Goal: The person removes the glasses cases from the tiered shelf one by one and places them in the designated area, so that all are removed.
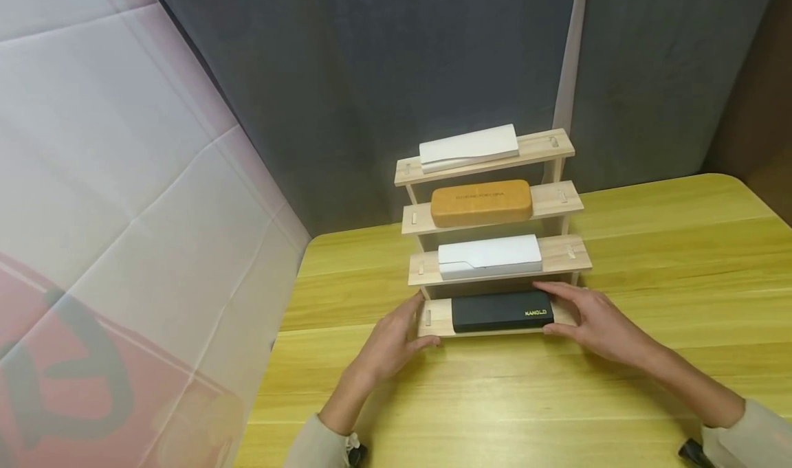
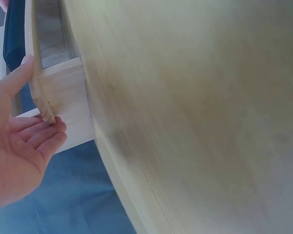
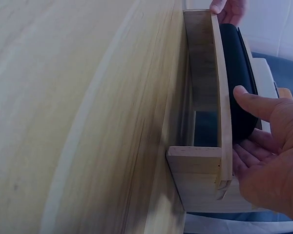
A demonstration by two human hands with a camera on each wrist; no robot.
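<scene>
A stepped wooden rack (image 1: 559,251) stands on the table with a long case on each tier. On its lowest board lies a black glasses case (image 1: 495,311) with gold lettering. My right hand (image 1: 603,324) holds this case's right end, thumb on its front and fingers behind. At the lowest board's left end, my left hand (image 1: 390,344) grips the wood; the left wrist view shows the thumb on the board's front edge and the fingers curled by its end (image 2: 49,109). Above are a white case (image 1: 489,256), an orange-tan case (image 1: 481,203) and another white case (image 1: 468,147) on top.
The yellow wood-grain table (image 1: 495,406) extends around the rack on both sides and in front. Behind it hangs a dark grey curtain (image 1: 371,97). A pale panel with red print (image 1: 124,179) borders the left side.
</scene>
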